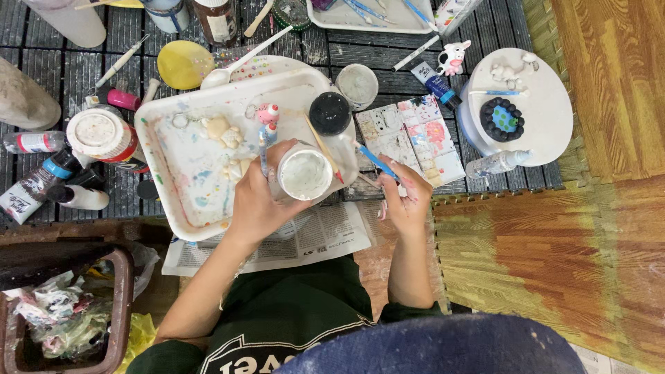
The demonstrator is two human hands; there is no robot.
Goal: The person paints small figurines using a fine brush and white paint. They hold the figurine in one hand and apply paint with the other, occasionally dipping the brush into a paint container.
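Note:
My left hand [258, 197] grips a small white round cup [303, 173] with pale paint inside, held over the corner of a white paint-stained tray [181, 208]. A blue-handled stick [264, 149] also stands between its fingers. My right hand [405, 192], smeared with pink paint, holds a thin blue paintbrush [374, 161] whose tip points toward the cup. On the tray lie small cream clay figures [223, 130] and a pink-and-white figure [267, 113].
A paint-smeared palette sheet [409, 135] lies right of the tray. A white round stand [547, 104] carries a black-and-blue clay piece [503, 119]. Paint tubes, jars and bottles [102, 135] crowd the left. A newspaper [312, 239] lies beneath. A bin [62, 312] sits lower left.

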